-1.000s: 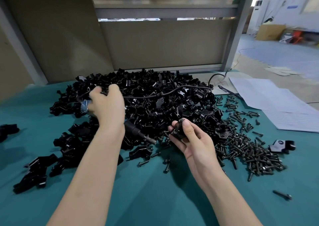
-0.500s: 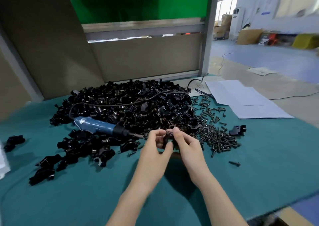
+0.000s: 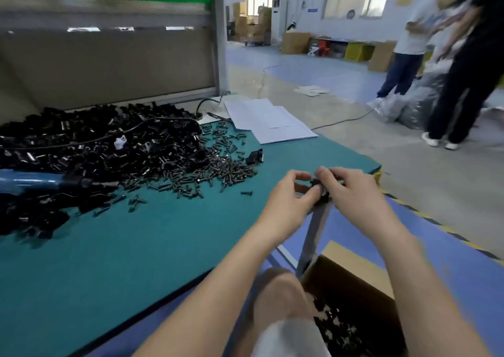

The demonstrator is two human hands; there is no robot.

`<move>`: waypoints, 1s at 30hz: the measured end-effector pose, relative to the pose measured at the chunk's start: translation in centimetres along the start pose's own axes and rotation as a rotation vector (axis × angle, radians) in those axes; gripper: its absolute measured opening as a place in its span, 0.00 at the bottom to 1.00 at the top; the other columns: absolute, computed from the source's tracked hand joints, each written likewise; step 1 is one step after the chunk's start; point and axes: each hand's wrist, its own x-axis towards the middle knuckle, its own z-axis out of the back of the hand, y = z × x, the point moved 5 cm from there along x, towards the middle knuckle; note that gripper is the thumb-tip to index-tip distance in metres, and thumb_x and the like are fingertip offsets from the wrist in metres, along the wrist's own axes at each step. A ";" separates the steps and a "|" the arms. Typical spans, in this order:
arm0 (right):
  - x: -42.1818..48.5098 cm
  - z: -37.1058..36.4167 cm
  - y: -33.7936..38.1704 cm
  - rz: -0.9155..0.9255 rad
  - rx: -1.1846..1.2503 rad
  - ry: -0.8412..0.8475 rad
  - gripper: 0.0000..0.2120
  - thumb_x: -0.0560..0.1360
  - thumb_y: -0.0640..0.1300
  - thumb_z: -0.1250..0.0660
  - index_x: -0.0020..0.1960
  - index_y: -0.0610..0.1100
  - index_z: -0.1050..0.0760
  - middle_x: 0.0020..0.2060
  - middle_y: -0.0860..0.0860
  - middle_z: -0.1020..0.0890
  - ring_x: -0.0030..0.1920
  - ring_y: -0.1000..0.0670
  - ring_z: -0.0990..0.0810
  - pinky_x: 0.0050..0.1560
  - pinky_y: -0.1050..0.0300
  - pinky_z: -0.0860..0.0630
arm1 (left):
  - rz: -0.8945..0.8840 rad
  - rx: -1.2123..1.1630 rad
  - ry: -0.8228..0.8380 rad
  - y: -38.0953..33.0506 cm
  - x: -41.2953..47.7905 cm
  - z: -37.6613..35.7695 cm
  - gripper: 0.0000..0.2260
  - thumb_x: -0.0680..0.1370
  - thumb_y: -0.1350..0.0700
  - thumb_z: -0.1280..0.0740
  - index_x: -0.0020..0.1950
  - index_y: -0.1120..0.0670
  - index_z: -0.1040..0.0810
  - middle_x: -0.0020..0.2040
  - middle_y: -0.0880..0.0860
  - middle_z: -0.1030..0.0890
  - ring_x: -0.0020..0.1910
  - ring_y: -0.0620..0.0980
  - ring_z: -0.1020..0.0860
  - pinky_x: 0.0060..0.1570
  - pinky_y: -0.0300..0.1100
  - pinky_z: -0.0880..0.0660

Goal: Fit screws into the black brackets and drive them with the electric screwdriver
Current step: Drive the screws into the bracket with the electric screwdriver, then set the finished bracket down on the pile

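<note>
A small black bracket [image 3: 318, 187] is pinched between my left hand [image 3: 290, 195] and my right hand [image 3: 347, 190], out over the table's right front corner. Most of the bracket is hidden by my fingers. On the green table mat [image 3: 141, 247], at the left, lies a big heap of black brackets [image 3: 90, 143]. The blue electric screwdriver [image 3: 41, 183] rests against that heap with its tip pointing right, and its black cable runs over the heap. A spread of loose dark screws [image 3: 215, 165] lies right of the heap.
A cardboard box [image 3: 354, 302] holding black parts stands on the floor under my arms. White paper sheets [image 3: 267, 122] lie at the table's far right corner. One lone bracket [image 3: 255, 157] sits beside the screws. Two people [image 3: 436, 64] stand at the right by grey bags.
My left hand let go of the screwdriver and joined my right hand on the bracket. Both hands have moved right toward the table corner, and the view has swung right.
</note>
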 end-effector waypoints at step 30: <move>1.4 -31.0 19.8 0.504 -0.313 0.319 0.26 0.87 0.52 0.49 0.83 0.47 0.47 0.82 0.45 0.44 0.83 0.42 0.52 0.81 0.37 0.56 | 0.470 1.272 -0.813 11.5 -9.9 34.6 0.25 0.81 0.39 0.42 0.73 0.52 0.30 0.76 0.61 0.33 0.76 0.61 0.38 0.75 0.60 0.46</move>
